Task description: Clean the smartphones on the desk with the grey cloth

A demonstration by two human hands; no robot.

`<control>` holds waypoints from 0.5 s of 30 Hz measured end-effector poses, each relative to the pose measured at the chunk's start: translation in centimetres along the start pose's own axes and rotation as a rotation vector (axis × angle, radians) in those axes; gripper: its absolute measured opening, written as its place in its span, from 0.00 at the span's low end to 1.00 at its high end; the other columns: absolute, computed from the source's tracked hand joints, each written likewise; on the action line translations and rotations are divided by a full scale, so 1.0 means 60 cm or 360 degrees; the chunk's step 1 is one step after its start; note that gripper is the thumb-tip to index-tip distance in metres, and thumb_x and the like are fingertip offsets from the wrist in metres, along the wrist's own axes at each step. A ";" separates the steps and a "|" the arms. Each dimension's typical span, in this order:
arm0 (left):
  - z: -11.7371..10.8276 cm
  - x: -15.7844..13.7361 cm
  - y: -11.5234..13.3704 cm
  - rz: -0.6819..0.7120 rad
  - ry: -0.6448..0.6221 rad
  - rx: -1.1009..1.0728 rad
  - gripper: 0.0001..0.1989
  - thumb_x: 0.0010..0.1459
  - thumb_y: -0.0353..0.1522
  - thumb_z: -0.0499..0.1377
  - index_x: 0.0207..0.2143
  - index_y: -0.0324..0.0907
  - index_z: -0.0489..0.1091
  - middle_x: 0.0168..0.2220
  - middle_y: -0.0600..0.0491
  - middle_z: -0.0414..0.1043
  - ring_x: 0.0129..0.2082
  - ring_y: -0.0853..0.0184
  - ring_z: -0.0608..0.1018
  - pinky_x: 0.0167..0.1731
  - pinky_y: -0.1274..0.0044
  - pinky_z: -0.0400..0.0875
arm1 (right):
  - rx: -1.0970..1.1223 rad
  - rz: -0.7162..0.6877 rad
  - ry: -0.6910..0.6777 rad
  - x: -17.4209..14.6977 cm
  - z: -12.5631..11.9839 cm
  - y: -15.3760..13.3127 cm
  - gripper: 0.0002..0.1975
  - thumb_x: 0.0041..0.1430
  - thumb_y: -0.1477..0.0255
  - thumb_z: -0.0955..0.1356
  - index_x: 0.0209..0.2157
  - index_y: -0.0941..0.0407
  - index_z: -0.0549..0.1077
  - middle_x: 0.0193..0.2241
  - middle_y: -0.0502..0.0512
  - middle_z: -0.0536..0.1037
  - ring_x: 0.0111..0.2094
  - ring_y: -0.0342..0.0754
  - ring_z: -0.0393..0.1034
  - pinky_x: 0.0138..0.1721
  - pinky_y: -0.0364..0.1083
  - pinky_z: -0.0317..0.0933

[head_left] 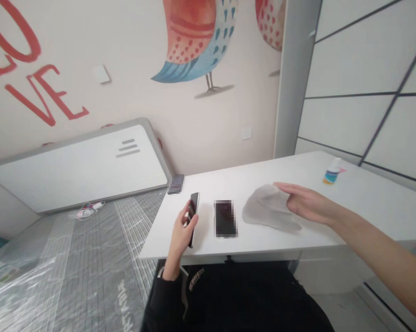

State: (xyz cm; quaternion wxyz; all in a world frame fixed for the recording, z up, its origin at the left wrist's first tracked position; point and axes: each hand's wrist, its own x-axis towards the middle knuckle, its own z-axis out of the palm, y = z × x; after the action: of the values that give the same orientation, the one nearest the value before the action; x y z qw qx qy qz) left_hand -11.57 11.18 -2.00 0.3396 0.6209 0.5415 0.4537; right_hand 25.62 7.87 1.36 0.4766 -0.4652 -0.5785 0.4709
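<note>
My left hand (184, 230) grips a dark smartphone (194, 203) by its sides, tilted up over the white table (284, 170). In my right hand (302, 200) is a thin grey cloth (268, 210), pinched at its upper right corner and hanging loosely over the tabletop, a little blurred. Between the two hands a second phone-like device (225, 219), pixelated, lies flat on the table. It is apart from both hands.
A small spray bottle (331, 171) stands at the table's right back. Another pixelated dark item (176, 183) sits at the left back corner. A plastic-covered mattress (90, 258) with a white cable (88, 210) lies left; a panelled wardrobe (353, 92) rises at right.
</note>
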 end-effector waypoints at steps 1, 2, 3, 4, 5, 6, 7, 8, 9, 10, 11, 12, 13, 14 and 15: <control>0.019 -0.013 0.012 -0.0126 -0.0079 -0.0466 0.32 0.58 0.48 0.63 0.59 0.40 0.72 0.44 0.47 0.78 0.31 0.68 0.74 0.33 0.74 0.73 | 0.0055 -0.0037 -0.0082 -0.004 0.027 -0.014 0.19 0.64 0.49 0.67 0.41 0.48 0.79 0.45 0.60 0.83 0.46 0.63 0.78 0.45 0.59 0.75; 0.043 -0.027 0.024 -0.0280 -0.0232 -0.0888 0.31 0.58 0.51 0.62 0.54 0.38 0.76 0.38 0.48 0.78 0.26 0.70 0.72 0.29 0.76 0.71 | 0.0025 -0.0096 -0.0183 -0.007 0.057 -0.025 0.19 0.65 0.48 0.66 0.38 0.48 0.78 0.46 0.60 0.82 0.48 0.64 0.77 0.46 0.60 0.75; 0.067 -0.041 0.036 -0.0415 -0.0355 -0.1242 0.31 0.58 0.53 0.61 0.50 0.37 0.78 0.33 0.49 0.77 0.25 0.70 0.72 0.28 0.76 0.71 | -0.0058 -0.0211 -0.0252 -0.008 0.088 -0.033 0.20 0.67 0.49 0.64 0.36 0.48 0.77 0.48 0.60 0.82 0.50 0.65 0.77 0.47 0.61 0.74; 0.092 -0.053 0.047 -0.0487 -0.0362 -0.1521 0.28 0.58 0.52 0.62 0.45 0.38 0.79 0.31 0.50 0.76 0.25 0.69 0.73 0.29 0.76 0.73 | -0.0193 -0.0362 -0.0358 -0.009 0.120 -0.037 0.19 0.69 0.51 0.63 0.34 0.48 0.77 0.52 0.58 0.80 0.54 0.65 0.74 0.53 0.63 0.72; 0.114 -0.065 0.055 -0.0524 -0.0282 -0.1728 0.22 0.58 0.49 0.62 0.41 0.41 0.80 0.31 0.50 0.78 0.28 0.67 0.76 0.33 0.75 0.77 | -0.0349 -0.0549 -0.0404 -0.008 0.150 -0.036 0.16 0.70 0.54 0.63 0.36 0.46 0.78 0.55 0.56 0.79 0.58 0.65 0.72 0.58 0.65 0.68; 0.132 -0.075 0.062 -0.0531 -0.0179 -0.1905 0.16 0.59 0.45 0.63 0.40 0.44 0.80 0.36 0.50 0.80 0.35 0.66 0.80 0.41 0.75 0.79 | -0.0504 -0.0724 -0.0373 -0.006 0.178 -0.032 0.14 0.71 0.56 0.63 0.40 0.43 0.79 0.57 0.54 0.78 0.60 0.64 0.70 0.62 0.67 0.65; 0.146 -0.085 0.067 -0.0529 -0.0145 -0.2014 0.13 0.60 0.42 0.62 0.42 0.46 0.80 0.43 0.51 0.82 0.45 0.64 0.82 0.49 0.74 0.78 | -0.0657 -0.0866 -0.0291 -0.003 0.202 -0.024 0.12 0.71 0.58 0.64 0.47 0.40 0.78 0.59 0.54 0.77 0.61 0.64 0.68 0.64 0.69 0.62; 0.156 -0.094 0.069 -0.0534 -0.0122 -0.2067 0.12 0.59 0.40 0.62 0.43 0.49 0.80 0.49 0.53 0.82 0.53 0.63 0.81 0.55 0.74 0.76 | -0.0769 -0.0966 -0.0217 0.001 0.223 -0.014 0.15 0.70 0.58 0.65 0.54 0.39 0.76 0.62 0.54 0.74 0.63 0.65 0.65 0.66 0.71 0.59; 0.162 -0.102 0.071 -0.0537 -0.0113 -0.2100 0.14 0.60 0.40 0.61 0.46 0.51 0.80 0.55 0.54 0.80 0.60 0.62 0.77 0.59 0.73 0.74 | -0.0842 -0.1021 -0.0164 0.005 0.239 -0.002 0.20 0.71 0.60 0.64 0.61 0.38 0.72 0.65 0.53 0.71 0.66 0.65 0.63 0.67 0.72 0.58; 0.164 -0.109 0.072 -0.0549 -0.0138 -0.2106 0.16 0.60 0.41 0.60 0.49 0.53 0.79 0.59 0.56 0.77 0.65 0.61 0.73 0.63 0.71 0.71 | -0.0898 -0.1044 -0.0116 0.008 0.252 0.010 0.25 0.71 0.62 0.63 0.68 0.37 0.64 0.68 0.53 0.67 0.68 0.65 0.60 0.68 0.73 0.56; 0.165 -0.115 0.072 -0.0562 -0.0178 -0.2096 0.19 0.61 0.43 0.58 0.52 0.54 0.78 0.63 0.57 0.74 0.68 0.60 0.70 0.65 0.70 0.69 | -0.0937 -0.1042 -0.0078 0.011 0.263 0.022 0.30 0.72 0.63 0.62 0.72 0.36 0.56 0.71 0.52 0.63 0.70 0.64 0.57 0.69 0.74 0.53; 0.163 -0.120 0.073 -0.0565 -0.0226 -0.2075 0.22 0.62 0.46 0.56 0.56 0.55 0.76 0.66 0.57 0.70 0.71 0.60 0.66 0.67 0.68 0.67 | -0.0961 -0.1023 -0.0047 0.012 0.273 0.032 0.33 0.73 0.65 0.60 0.74 0.34 0.47 0.74 0.49 0.57 0.72 0.64 0.54 0.70 0.75 0.51; 0.160 -0.123 0.074 -0.0553 -0.0273 -0.2034 0.26 0.63 0.49 0.54 0.60 0.57 0.73 0.68 0.58 0.67 0.73 0.59 0.63 0.69 0.67 0.64 | -0.0970 -0.0997 -0.0015 0.011 0.281 0.041 0.36 0.73 0.66 0.59 0.75 0.33 0.39 0.76 0.46 0.52 0.74 0.65 0.50 0.71 0.76 0.48; 0.157 -0.125 0.074 -0.0535 -0.0327 -0.1955 0.29 0.63 0.51 0.52 0.64 0.59 0.69 0.71 0.60 0.63 0.74 0.60 0.60 0.70 0.67 0.62 | -0.0966 -0.0971 0.0009 0.008 0.290 0.048 0.38 0.73 0.67 0.58 0.74 0.31 0.32 0.77 0.43 0.46 0.75 0.65 0.46 0.72 0.77 0.46; 0.152 -0.125 0.075 -0.0513 -0.0378 -0.1847 0.31 0.62 0.52 0.52 0.67 0.61 0.65 0.72 0.62 0.60 0.76 0.62 0.56 0.71 0.67 0.61 | -0.0953 -0.0948 0.0012 0.002 0.298 0.054 0.39 0.73 0.67 0.57 0.73 0.30 0.27 0.77 0.41 0.41 0.76 0.66 0.43 0.72 0.78 0.45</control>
State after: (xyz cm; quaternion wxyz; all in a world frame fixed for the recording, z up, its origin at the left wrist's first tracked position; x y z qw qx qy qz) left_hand -1.44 3.63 -2.65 0.7446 0.2914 0.2517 0.5453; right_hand 8.19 6.59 -3.64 0.4378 -0.3973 -0.7973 0.1220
